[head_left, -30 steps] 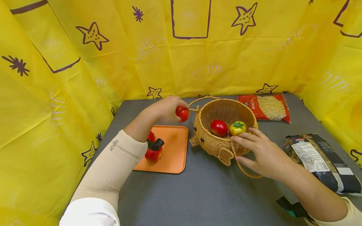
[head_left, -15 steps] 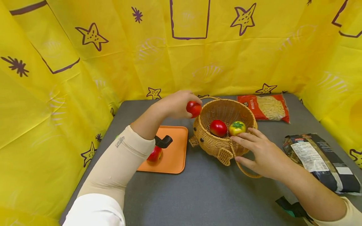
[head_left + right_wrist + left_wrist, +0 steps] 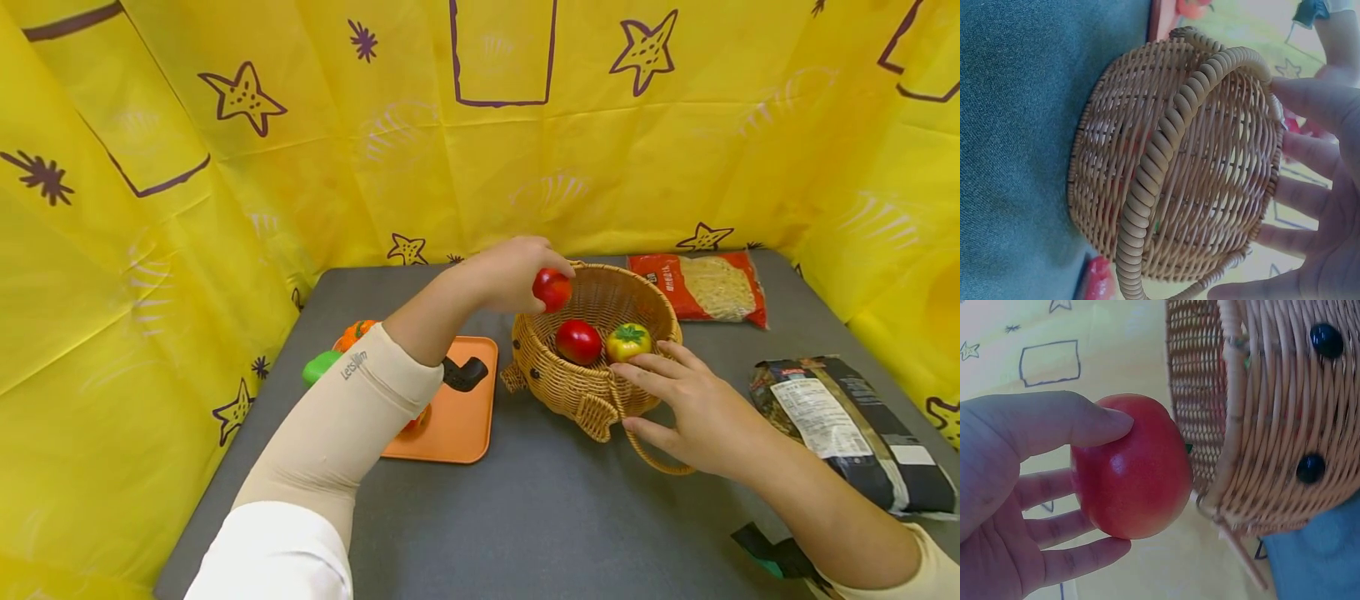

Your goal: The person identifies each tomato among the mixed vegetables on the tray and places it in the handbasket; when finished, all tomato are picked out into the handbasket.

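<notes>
Watching the head view, I have the left hand (image 3: 513, 271) pinching a red fruit (image 3: 552, 290) just right of the frame's centre, at the upper-left rim of the wicker basket (image 3: 562, 386). Left wrist view: thumb crosses the fruit's upper left, fingers brace its lower left; its right side protrudes uncovered. Right hand (image 3: 690, 408): fingers extended, resting on the basket's near rim, holding no fruit.
</notes>
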`<state>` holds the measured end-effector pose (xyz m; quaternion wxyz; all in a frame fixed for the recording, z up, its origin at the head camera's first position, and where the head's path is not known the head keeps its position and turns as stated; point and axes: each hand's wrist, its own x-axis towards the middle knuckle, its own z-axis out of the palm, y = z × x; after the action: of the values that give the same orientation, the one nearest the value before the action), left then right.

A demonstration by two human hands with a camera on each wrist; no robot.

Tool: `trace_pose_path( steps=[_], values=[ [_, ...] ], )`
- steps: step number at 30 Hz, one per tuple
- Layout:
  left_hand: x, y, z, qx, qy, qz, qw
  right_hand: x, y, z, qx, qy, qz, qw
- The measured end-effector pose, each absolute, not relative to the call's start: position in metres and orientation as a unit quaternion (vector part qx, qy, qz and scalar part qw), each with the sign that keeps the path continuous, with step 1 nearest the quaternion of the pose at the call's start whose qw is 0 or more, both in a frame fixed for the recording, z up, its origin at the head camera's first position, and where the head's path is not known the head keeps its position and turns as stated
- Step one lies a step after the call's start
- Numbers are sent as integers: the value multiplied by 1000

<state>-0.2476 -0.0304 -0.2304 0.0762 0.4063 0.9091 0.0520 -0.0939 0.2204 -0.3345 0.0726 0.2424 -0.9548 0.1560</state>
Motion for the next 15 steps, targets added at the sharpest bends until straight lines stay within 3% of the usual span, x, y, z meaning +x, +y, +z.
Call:
trace_pose_path(
  steps=[15],
  values=[
    [-245,4,-268,420,898,-2,131,-92,222,-337,239,-955,160,72]
  ],
)
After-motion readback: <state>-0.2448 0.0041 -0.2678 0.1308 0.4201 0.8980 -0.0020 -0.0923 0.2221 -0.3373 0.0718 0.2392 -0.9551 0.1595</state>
